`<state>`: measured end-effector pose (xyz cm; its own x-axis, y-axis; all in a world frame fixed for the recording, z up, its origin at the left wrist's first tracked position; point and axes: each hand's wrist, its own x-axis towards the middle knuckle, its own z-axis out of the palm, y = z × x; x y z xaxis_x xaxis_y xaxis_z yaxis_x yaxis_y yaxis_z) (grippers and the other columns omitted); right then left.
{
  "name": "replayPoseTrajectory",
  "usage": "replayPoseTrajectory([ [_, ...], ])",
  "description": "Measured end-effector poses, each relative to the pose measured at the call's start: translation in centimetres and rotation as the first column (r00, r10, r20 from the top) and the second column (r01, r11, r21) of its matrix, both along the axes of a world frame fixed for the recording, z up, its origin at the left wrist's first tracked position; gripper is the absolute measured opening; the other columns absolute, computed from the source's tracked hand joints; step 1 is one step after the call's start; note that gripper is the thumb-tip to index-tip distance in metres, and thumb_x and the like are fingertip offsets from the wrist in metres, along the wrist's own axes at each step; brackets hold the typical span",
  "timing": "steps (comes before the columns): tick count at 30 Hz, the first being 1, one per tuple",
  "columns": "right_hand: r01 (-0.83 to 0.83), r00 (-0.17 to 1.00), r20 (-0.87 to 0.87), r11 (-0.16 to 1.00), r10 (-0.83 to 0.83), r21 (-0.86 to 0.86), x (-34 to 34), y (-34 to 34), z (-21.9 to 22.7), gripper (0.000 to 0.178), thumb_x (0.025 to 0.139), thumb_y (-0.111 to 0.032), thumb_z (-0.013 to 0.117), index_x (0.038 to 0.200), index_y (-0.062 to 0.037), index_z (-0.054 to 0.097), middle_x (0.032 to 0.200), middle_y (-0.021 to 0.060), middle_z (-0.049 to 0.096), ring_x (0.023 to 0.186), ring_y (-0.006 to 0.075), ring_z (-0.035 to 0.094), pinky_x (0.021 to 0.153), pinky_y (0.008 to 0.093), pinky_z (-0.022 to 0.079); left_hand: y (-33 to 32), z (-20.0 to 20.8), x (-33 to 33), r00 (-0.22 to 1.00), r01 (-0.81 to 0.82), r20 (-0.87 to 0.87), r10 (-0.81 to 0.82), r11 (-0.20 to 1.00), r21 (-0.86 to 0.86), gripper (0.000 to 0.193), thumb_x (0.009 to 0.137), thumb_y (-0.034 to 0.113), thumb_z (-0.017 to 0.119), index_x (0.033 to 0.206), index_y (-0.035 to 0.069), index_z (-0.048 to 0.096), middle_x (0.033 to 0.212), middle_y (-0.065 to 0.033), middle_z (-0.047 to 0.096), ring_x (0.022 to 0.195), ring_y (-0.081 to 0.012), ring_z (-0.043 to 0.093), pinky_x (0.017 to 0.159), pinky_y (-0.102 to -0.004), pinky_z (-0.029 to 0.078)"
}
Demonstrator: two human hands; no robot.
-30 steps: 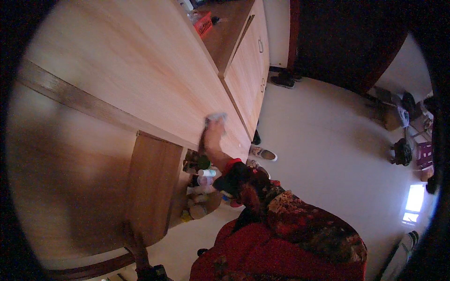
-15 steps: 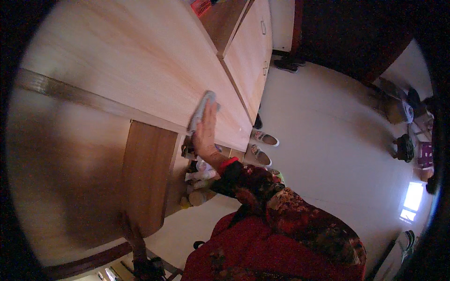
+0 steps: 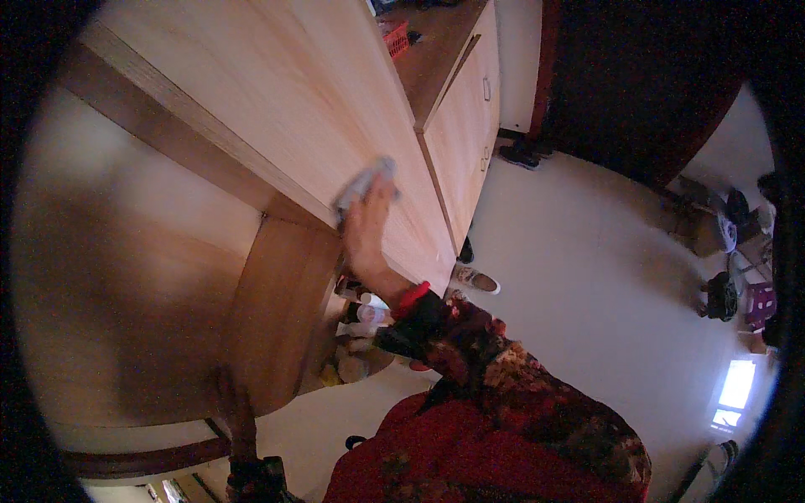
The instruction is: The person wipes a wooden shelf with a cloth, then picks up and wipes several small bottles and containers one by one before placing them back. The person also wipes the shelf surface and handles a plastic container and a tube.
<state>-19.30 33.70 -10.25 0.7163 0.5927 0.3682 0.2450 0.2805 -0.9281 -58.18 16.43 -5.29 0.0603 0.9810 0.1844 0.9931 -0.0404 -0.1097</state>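
- Grey cloth [image 3: 358,188], right there on the pale wood panel [image 3: 327,101], with the right hand [image 3: 366,228] stretched nearly flat over it, fingers extended!
- Left hand [image 3: 235,408] down by the brown board's [image 3: 281,310] lower edge, too dark to tell whether it grips.
- And there's a shift: the cloth sits nearer the panel's left edge than a second ago.
- Up top, a red basket [image 3: 395,39], contents unclear; below the right wrist, a pale tub [image 3: 370,314], contents too dim.

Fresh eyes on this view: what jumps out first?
Probably the right hand with a gray cloth on the pale wood-grain panel, near the middle. Next, the glaring white patch at far right, then the red slatted basket at the top.
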Motion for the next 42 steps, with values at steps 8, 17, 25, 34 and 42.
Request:
replayPoseTrajectory([
  [8, -0.21, 0.926, 0.353, 0.959, 0.134, 0.189, 2.6, -0.9, 6.3, 0.071, 0.088, -0.026, 0.049, 0.142, 0.0006, 0.012, 0.146, 0.0303, 0.003, 0.135, 0.0455, 0.005, 0.109, 0.0495, 0.008, 1.7, 0.2, 1.9, 0.952, 0.133, 0.281, -0.121, 0.991, -0.024, 0.053, 0.095, 0.038, 0.037, 0.137, 0.006, 0.034, 0.142, -0.0182, 0.029, 0.131, -0.036, 0.027, 0.108, -0.0482, 0.017],
  [17, -0.222, 0.975, -0.011, 0.974, 0.222, -0.052, 1.6, -4.8, -9.7, 0.066, 0.093, -0.036, 0.034, 0.143, -0.0007, 0.009, 0.146, 0.0291, 0.004, 0.136, 0.0434, 0.004, 0.11, 0.0464, 0.009, 2.3, 2.5, -1.7, 0.977, 0.12, 0.183, -0.106, 0.99, -0.067, 0.061, 0.094, 0.046, 0.038, 0.138, 0.003, 0.032, 0.143, -0.0164, 0.031, 0.132, -0.0347, 0.027, 0.108, -0.0439, 0.02],
  [25, -0.167, 0.945, -0.324, 0.911, 0.039, -0.378, -0.7, -4.6, -20.8, 0.062, 0.095, -0.035, 0.029, 0.143, -0.0002, 0.009, 0.147, 0.0265, 0.007, 0.136, 0.0413, 0.006, 0.11, 0.0442, 0.01, 0.5, 2.9, -3.7, 0.865, -0.14, 0.451, 0.218, 0.97, -0.201, 0.059, 0.094, 0.041, 0.045, 0.138, 0.006, 0.031, 0.142, -0.0128, 0.033, 0.128, -0.0293, 0.033, 0.107, -0.039, 0.025],
  [34, -0.147, 0.929, -0.369, 0.919, 0.002, -0.366, 5.1, 3.6, -15.9, 0.061, 0.092, -0.027, 0.036, 0.141, 0.0023, 0.014, 0.145, 0.0302, 0.008, 0.135, 0.0441, 0.007, 0.11, 0.0462, 0.009, 2.6, 2.5, 2.7, 0.928, 0.092, 0.364, -0.076, 0.995, -0.027, 0.057, 0.095, 0.044, 0.037, 0.136, 0.005, 0.036, 0.143, -0.0162, 0.03, 0.131, -0.0343, 0.026, 0.109, -0.0441, 0.016],
  [42, -0.152, 0.933, 0.356, 0.95, 0.048, 0.271, 10.1, 4.2, 11.5, 0.064, 0.09, -0.026, 0.04, 0.142, 0.001, 0.014, 0.146, 0.0292, 0.007, 0.136, 0.0431, 0.006, 0.111, 0.0451, 0.007, 2.0, 5.5, 6.8, 0.98, 0.0, 0.198, 0.013, 0.998, -0.065, 0.05, 0.094, 0.034, 0.036, 0.135, 0.005, 0.039, 0.139, -0.0197, 0.034, 0.129, -0.0367, 0.027, 0.107, -0.0458, 0.021],
])
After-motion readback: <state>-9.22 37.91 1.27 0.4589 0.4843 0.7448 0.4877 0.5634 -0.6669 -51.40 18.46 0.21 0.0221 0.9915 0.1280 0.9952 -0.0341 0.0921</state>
